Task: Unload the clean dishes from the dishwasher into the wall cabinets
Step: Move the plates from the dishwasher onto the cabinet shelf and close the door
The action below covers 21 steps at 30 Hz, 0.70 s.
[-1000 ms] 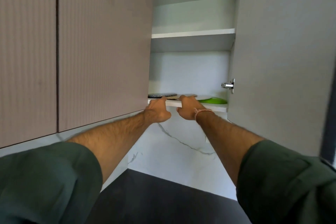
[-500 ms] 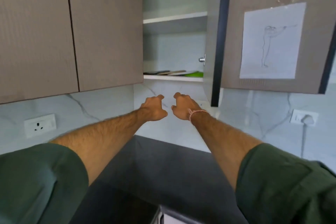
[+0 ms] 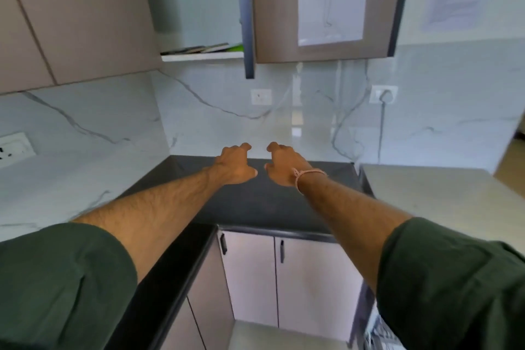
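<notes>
Now the left hand (image 3: 235,163) and right hand (image 3: 284,165) hover over the counter (image 3: 255,204), close together, fingers loosely curled and holding nothing. Plates (image 3: 199,49) lie on the bottom shelf (image 3: 201,57) of the open cabinet (image 3: 193,8).

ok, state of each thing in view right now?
left hand: empty, fingers loosely curled
right hand: empty, fingers loosely curled
wall cabinet door: open
plates: lying flat on the bottom shelf
base cabinet doors: shut
right wall socket: plug in it
middle wall socket: nothing plugged in

Black countertop (image 3: 255,202), grey-veined white marble backsplash (image 3: 216,122), taupe cabinets (image 3: 85,14), dark-green sleeves (image 3: 56,278).
</notes>
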Each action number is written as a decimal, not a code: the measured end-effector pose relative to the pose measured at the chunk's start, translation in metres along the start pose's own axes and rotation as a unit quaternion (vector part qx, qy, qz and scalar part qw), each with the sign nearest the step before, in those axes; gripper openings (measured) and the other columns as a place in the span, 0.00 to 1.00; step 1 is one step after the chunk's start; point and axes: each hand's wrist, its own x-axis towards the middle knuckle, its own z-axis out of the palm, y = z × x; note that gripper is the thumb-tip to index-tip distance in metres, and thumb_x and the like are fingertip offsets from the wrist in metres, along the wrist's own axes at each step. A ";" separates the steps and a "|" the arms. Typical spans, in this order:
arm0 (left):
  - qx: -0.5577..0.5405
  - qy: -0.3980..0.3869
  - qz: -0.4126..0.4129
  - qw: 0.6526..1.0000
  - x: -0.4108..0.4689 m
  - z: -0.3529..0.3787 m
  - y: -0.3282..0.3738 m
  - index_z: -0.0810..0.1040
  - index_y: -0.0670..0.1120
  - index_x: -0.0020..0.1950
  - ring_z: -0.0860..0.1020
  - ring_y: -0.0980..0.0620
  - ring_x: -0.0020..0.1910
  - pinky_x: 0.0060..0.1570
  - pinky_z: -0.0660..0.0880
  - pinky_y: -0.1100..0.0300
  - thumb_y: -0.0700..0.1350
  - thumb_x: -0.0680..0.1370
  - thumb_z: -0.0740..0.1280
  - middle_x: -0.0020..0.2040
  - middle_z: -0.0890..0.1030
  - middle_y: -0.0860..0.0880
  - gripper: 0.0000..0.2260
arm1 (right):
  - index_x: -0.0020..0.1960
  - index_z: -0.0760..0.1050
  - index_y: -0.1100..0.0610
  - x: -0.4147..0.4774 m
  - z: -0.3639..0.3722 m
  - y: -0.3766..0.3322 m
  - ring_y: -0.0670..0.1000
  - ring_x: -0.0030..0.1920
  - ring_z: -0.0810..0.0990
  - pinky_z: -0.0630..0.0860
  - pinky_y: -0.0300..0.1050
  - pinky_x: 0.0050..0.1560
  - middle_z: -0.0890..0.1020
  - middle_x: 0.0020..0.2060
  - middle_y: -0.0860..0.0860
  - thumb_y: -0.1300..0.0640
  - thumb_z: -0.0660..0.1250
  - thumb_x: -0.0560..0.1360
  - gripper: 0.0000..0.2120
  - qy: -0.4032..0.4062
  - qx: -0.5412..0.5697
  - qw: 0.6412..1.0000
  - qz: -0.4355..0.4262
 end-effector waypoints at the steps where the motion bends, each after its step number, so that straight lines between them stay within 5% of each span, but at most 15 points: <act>1: -0.012 -0.012 0.009 1.000 -0.006 0.013 0.007 0.58 0.48 0.79 0.69 0.42 0.70 0.66 0.73 0.47 0.47 0.75 0.72 0.75 0.67 0.44 0.35 | 0.73 0.62 0.58 -0.015 0.004 0.011 0.61 0.63 0.75 0.74 0.54 0.62 0.72 0.67 0.59 0.54 0.62 0.79 0.24 -0.004 0.003 1.000 0.015; 12: -0.052 -0.142 0.081 0.985 -0.064 0.192 0.115 0.62 0.47 0.77 0.70 0.41 0.71 0.67 0.72 0.45 0.47 0.75 0.73 0.74 0.68 0.44 0.34 | 0.66 0.67 0.59 -0.180 0.036 0.185 0.60 0.61 0.76 0.74 0.56 0.60 0.75 0.65 0.58 0.54 0.63 0.78 0.19 -0.036 -0.001 0.984 0.174; 21: -0.027 -0.236 0.157 0.959 -0.075 0.353 0.272 0.65 0.44 0.76 0.72 0.41 0.68 0.65 0.72 0.50 0.49 0.75 0.71 0.70 0.73 0.42 0.32 | 0.68 0.67 0.59 -0.277 0.044 0.377 0.61 0.63 0.75 0.74 0.53 0.61 0.75 0.65 0.59 0.58 0.63 0.76 0.20 -0.061 0.032 0.957 0.283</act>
